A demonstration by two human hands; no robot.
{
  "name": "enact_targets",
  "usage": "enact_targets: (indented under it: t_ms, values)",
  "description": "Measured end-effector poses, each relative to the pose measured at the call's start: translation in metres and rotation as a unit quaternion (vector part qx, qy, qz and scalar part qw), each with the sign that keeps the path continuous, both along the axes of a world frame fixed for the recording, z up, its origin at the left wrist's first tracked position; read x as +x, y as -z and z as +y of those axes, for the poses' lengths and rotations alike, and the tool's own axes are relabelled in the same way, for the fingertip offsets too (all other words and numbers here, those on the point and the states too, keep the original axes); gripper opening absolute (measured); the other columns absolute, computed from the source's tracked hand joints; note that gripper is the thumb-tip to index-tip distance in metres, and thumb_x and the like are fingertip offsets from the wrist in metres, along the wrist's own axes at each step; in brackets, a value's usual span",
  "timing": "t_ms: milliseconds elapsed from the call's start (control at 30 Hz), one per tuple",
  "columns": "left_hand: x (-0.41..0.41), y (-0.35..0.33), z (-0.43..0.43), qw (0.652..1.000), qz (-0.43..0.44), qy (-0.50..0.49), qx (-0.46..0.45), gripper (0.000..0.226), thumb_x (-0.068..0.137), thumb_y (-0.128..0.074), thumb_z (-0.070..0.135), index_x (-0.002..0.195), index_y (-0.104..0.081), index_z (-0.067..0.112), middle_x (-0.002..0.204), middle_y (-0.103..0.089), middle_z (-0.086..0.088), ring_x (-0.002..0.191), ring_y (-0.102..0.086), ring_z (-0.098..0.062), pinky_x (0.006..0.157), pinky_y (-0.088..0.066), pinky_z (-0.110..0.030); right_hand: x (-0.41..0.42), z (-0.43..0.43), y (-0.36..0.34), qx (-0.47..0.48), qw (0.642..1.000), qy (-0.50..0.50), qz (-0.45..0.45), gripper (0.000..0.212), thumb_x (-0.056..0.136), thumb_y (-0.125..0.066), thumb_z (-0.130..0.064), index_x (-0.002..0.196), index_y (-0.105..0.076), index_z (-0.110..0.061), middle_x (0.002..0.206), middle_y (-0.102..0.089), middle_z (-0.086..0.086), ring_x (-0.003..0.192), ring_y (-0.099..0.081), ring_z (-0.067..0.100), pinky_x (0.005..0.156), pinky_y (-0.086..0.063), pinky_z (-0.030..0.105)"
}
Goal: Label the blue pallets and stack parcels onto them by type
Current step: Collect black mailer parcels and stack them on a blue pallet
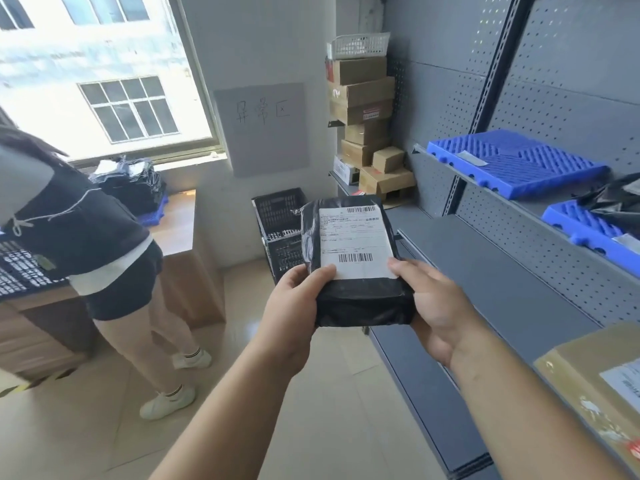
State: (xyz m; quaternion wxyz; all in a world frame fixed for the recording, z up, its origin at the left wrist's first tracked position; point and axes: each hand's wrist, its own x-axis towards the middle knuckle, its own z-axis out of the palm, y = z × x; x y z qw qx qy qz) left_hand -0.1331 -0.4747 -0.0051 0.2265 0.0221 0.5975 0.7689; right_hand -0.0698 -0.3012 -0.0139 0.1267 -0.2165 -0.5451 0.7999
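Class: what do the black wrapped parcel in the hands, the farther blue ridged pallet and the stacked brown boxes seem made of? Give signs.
The black wrapped parcel looks like thin glossy plastic film: it wrinkles and shines. The farther blue ridged pallet is probably moulded plastic: uniform colour, regular ridges. The stacked brown boxes look like matte cardboard: folded edges.

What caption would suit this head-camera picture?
Left hand and right hand hold a black parcel beside shelves with blue pallets.

Black wrap on parcel (360,299); white label (356,240), black barcodes. Bright blue, ribbed slats: upper pallet (519,164), lower pallet (585,226). Grey, dotted with holes: shelving back (554,98). Brown: cartons (363,95). Black lattice: crate (280,216). White mesh: basket (358,45).
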Motion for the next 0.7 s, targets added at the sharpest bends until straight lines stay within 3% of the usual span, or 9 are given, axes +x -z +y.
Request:
enact_targets:
  t_ms: [133, 267, 333, 433, 533, 700]
  values:
    - [-0.037, -0.013, 0.053, 1.000, 0.012, 0.011, -0.001, 0.028, 0.094, -0.070, 0.023, 0.120, -0.069, 0.014, 0.111, -0.078, -0.002, 0.095, -0.073, -0.019, 0.069, -0.056, -0.028, -0.033, 0.050, -0.009, 0.005, 0.999, 0.024, 0.020, 0.019, 0.093, -0.069, -0.025, 0.106, -0.073, -0.013, 0.100, -0.080, 0.009, 0.082, -0.076, 0.021, 0.062, -0.059, 0.032]
    - [-0.063, -0.026, 0.104, 0.999, 0.023, 0.036, 0.002, 0.031, 0.094, -0.070, 0.024, 0.123, -0.067, 0.014, 0.115, -0.077, -0.004, 0.102, -0.073, -0.024, 0.081, -0.057, -0.038, -0.051, 0.099, -0.022, 0.009, 0.998, 0.048, 0.044, 0.019, 0.092, -0.071, -0.025, 0.107, -0.074, -0.013, 0.099, -0.080, 0.009, 0.084, -0.077, 0.021, 0.058, -0.058, 0.029]
    - [-0.074, -0.029, 0.125, 0.998, 0.035, 0.052, 0.005, 0.031, 0.093, -0.071, 0.026, 0.122, -0.068, 0.014, 0.116, -0.077, -0.004, 0.105, -0.073, -0.025, 0.088, -0.058, -0.040, -0.057, 0.119, -0.026, 0.020, 0.997, 0.059, 0.048, 0.021, 0.092, -0.071, -0.027, 0.108, -0.074, -0.015, 0.100, -0.080, 0.008, 0.088, -0.077, 0.023, 0.061, -0.059, 0.031]
    - [-0.089, -0.033, 0.168, 0.995, 0.051, 0.085, 0.014, 0.034, 0.090, -0.071, 0.027, 0.121, -0.069, 0.013, 0.116, -0.077, -0.005, 0.103, -0.074, -0.023, 0.082, -0.058, -0.035, -0.060, 0.157, -0.030, 0.033, 0.994, 0.096, 0.051, 0.023, 0.087, -0.074, -0.031, 0.104, -0.075, -0.017, 0.101, -0.080, 0.007, 0.093, -0.077, 0.025, 0.073, -0.060, 0.038]
    - [-0.100, -0.035, 0.214, 0.990, 0.042, 0.129, 0.027, 0.038, 0.088, -0.073, 0.027, 0.122, -0.069, 0.012, 0.116, -0.077, -0.006, 0.107, -0.074, -0.026, 0.088, -0.057, -0.038, -0.053, 0.191, -0.037, 0.053, 0.986, 0.145, 0.055, 0.017, 0.084, -0.074, -0.032, 0.098, -0.078, -0.022, 0.100, -0.080, 0.004, 0.091, -0.077, 0.021, 0.072, -0.058, 0.034]
    - [-0.113, -0.040, 0.288, 0.973, 0.039, 0.225, 0.032, 0.036, 0.087, -0.073, 0.030, 0.119, -0.070, 0.014, 0.113, -0.077, -0.006, 0.105, -0.074, -0.026, 0.090, -0.058, -0.039, -0.034, 0.241, -0.045, 0.082, 0.966, 0.243, 0.030, 0.018, 0.090, -0.073, -0.032, 0.104, -0.074, -0.021, 0.101, -0.080, -0.001, 0.093, -0.077, 0.017, 0.080, -0.054, 0.036]
